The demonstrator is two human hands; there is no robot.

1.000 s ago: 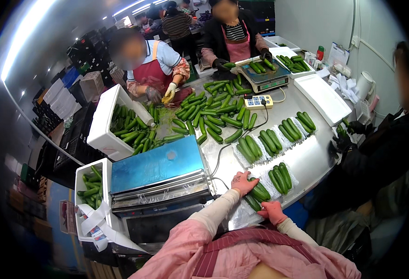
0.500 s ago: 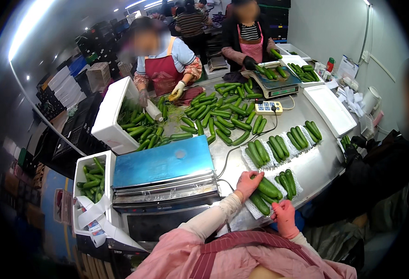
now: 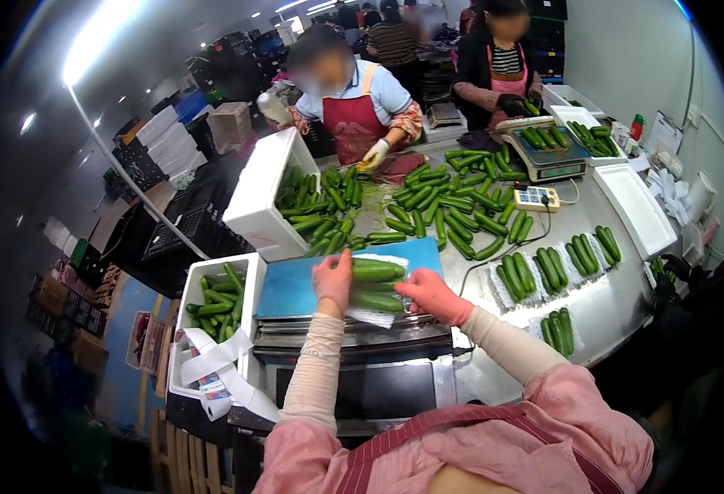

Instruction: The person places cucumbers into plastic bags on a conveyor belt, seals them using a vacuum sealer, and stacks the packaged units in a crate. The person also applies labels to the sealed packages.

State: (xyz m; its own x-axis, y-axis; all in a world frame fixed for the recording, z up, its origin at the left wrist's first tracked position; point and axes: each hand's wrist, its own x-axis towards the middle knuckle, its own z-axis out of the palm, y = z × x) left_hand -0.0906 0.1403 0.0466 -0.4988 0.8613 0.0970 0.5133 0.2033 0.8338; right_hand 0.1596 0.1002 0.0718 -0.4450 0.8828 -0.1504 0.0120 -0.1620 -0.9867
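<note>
Over the blue top plate (image 3: 292,288) of a wrapping machine, I hold a bundle of green cucumbers (image 3: 377,270) lying side by side on a white foam net (image 3: 378,318). My left hand (image 3: 332,281), in a pink glove, is closed on the left ends of the cucumbers. At their right ends my right hand (image 3: 434,296), gloved the same way, has its fingertips closed on the bundle's edge. Part of the net is hidden under the cucumbers.
Foam-netted cucumber bundles (image 3: 517,277) lie on the steel table (image 3: 485,329) at right. A foam box of cucumbers (image 3: 251,276) stands left of the machine, with a tipped foam box (image 3: 255,202) behind. Loose cucumbers, a scale (image 3: 555,171) and a power strip (image 3: 535,198) lie farther back. Two co-workers stand across.
Both hands have moved left from the table's right side, carrying the cucumber bundle onto the blue plate. Across the table, one co-worker's hand has lifted a pale object away from the tipped box.
</note>
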